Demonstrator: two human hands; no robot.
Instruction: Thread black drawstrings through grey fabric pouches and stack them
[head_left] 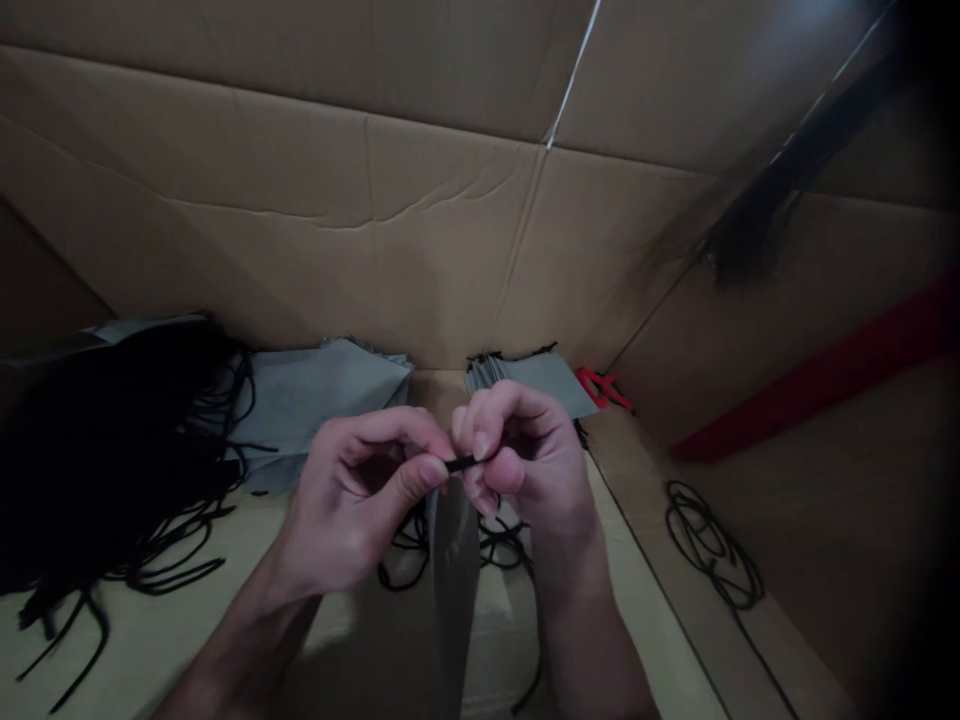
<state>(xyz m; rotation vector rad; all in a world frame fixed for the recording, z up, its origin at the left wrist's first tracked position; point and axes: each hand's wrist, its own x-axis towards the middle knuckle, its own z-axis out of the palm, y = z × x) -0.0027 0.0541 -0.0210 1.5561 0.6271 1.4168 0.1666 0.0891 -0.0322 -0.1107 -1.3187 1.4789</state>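
Observation:
A short length of black cord (460,463) spans the small gap between my two hands. My left hand (352,500) pinches its left end between thumb and forefinger, and my right hand (547,470) has its fingertips closed on the other end. Directly below hangs a thin grey piece (454,600), seen nearly edge-on; its join with the cord is hidden by my fingers. Loose loops of black cord (506,547) show behind it, between my wrists.
At left lies a big heap of black cords (112,460) beside flat grey pieces (315,390). A smaller grey stack (559,382) and a red-handled tool (600,388) are at the back. Right, a coiled black cord (709,545) rests on cardboard. A cardboard wall (300,180) rises behind.

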